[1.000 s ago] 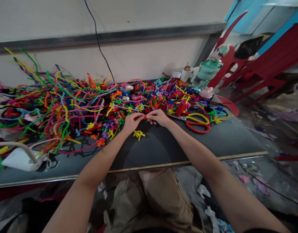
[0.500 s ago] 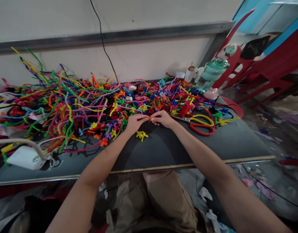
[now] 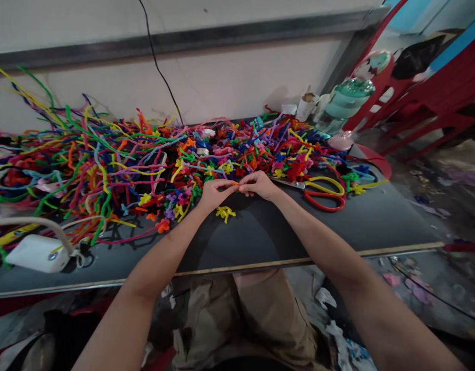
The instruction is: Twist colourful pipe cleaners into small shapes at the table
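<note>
My left hand (image 3: 214,193) and my right hand (image 3: 258,184) meet over the dark table (image 3: 260,237), fingertips pinched together on a small orange pipe cleaner piece (image 3: 234,183). A twisted yellow pipe cleaner shape (image 3: 225,212) lies on the table just below my hands. Behind them spreads a big tangle of coloured pipe cleaners (image 3: 105,165) and small twisted shapes.
Red and yellow scissors (image 3: 318,193) lie to the right of my hands. A white lamp base (image 3: 38,252) sits at the front left. A green bottle (image 3: 341,105) and cups stand at the back right by red chairs (image 3: 426,93). A black cable (image 3: 160,67) runs down the wall.
Both hands stay pinched on the orange piece at the same spot. The view has shifted slightly.
</note>
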`<state>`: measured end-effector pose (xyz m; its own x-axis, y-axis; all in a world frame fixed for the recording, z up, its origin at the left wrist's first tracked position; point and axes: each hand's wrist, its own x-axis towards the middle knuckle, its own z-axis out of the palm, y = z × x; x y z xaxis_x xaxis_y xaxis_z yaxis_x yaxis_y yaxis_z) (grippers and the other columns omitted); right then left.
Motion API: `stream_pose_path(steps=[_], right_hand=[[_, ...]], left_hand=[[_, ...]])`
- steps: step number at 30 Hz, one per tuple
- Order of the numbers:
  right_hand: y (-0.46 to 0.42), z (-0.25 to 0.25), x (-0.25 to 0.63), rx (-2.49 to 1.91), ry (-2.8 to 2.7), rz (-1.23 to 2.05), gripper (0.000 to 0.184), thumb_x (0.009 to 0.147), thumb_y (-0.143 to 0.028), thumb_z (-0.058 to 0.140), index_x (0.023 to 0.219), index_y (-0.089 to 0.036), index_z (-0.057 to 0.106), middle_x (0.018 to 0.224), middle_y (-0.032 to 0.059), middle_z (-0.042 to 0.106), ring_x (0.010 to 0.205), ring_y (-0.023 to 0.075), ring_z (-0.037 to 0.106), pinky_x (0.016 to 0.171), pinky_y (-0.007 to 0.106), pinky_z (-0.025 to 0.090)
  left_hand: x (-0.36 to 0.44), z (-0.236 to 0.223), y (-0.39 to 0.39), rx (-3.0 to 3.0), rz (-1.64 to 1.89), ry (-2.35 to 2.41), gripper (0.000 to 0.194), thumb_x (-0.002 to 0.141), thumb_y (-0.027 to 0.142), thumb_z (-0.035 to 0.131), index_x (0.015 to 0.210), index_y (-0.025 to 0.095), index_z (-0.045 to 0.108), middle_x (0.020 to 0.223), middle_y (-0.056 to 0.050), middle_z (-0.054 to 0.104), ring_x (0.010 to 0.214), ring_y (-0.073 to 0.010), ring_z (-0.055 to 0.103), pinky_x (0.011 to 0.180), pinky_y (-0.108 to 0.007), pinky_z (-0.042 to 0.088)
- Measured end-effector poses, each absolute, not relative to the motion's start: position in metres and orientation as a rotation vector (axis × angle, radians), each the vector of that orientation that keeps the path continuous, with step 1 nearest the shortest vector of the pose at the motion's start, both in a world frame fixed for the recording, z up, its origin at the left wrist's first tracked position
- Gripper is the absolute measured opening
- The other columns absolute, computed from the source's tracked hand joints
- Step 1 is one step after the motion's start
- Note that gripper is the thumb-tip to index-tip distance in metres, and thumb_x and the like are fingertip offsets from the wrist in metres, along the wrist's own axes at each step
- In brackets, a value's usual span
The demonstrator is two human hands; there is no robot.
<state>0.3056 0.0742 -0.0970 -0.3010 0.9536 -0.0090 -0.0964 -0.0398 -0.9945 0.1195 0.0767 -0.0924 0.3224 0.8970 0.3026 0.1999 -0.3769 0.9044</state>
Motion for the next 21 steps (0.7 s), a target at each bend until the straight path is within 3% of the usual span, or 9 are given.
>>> stream_pose_path(steps=[14, 21], right_hand=[[0.0728, -0.0954, 0.3067, -0.979, -1.373, 1.516, 0.038, 0.056, -0.05, 0.083, 0.068, -0.015, 0.074, 0.058, 0.0024, 0.068, 0.045, 0.0082, 0.055, 0.04, 0.019, 0.039], [0.066, -0.0967, 0.3027, -1.021, -1.363, 1.401, 0.038, 0.055, -0.05, 0.083, 0.066, -0.015, 0.073, 0.052, 0.0, 0.063, 0.041, 0.0062, 0.048, 0.039, 0.02, 0.036]], left_hand=[[0.1167, -0.0964, 0.0814, 1.684, 1.06, 0.913, 0.025, 0.073, 0.037, 0.074, 0.085, 0.015, 0.078, 0.073, -0.006, 0.075, 0.062, -0.0139, 0.067, 0.063, -0.025, 0.056], [0.1191, -0.0941, 0.0732, 1.709, 1.084, 0.956, 0.027, 0.074, 0.04, 0.074, 0.082, 0.014, 0.078, 0.073, -0.007, 0.075, 0.062, -0.0163, 0.069, 0.061, -0.026, 0.056]])
